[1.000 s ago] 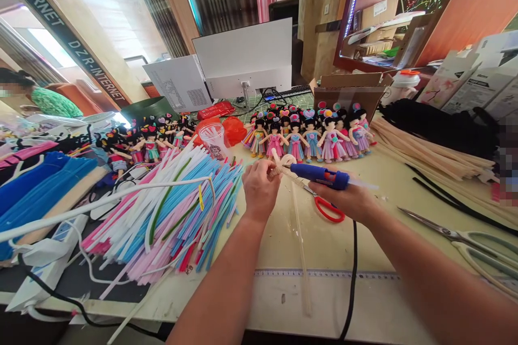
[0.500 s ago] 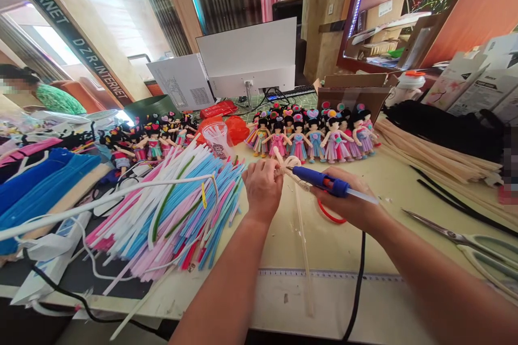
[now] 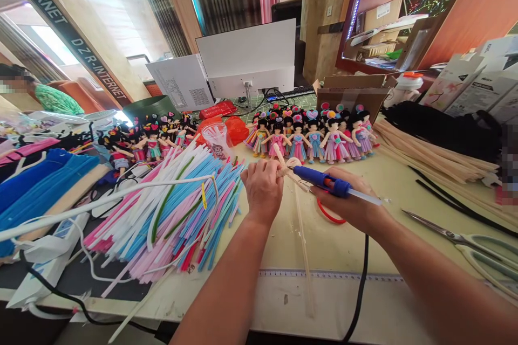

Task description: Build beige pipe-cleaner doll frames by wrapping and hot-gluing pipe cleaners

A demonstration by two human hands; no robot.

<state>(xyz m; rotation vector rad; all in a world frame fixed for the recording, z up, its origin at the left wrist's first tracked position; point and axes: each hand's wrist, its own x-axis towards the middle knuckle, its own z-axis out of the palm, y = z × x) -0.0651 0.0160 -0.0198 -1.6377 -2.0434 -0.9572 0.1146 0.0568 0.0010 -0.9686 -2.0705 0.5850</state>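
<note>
My left hand (image 3: 263,190) is closed on a cream pipe cleaner piece (image 3: 279,154), which is bent into loops and sticks up past the fingers. In my right hand (image 3: 347,200) is a blue hot glue gun (image 3: 319,179), a clear glue stick (image 3: 366,197) jutting from its back end. The gun's nozzle meets the cream piece just right of my left fingers; whether glue is coming out I cannot tell. Beneath my right hand lies a red ring-shaped strip (image 3: 329,214). A pale thin stick (image 3: 302,242) lies on the table between my arms.
Many coloured pipe cleaners (image 3: 174,210) are heaped at left beside a power strip (image 3: 52,264). Small dolls (image 3: 311,137) stand in rows behind my hands. Scissors (image 3: 465,240) and beige pipe cleaners (image 3: 437,151) lie at right. A black cord (image 3: 360,291) hangs over the front edge.
Hardly anything differs. Both hands and the glue gun hold nearly the same place, while the camera view has shifted very slightly.
</note>
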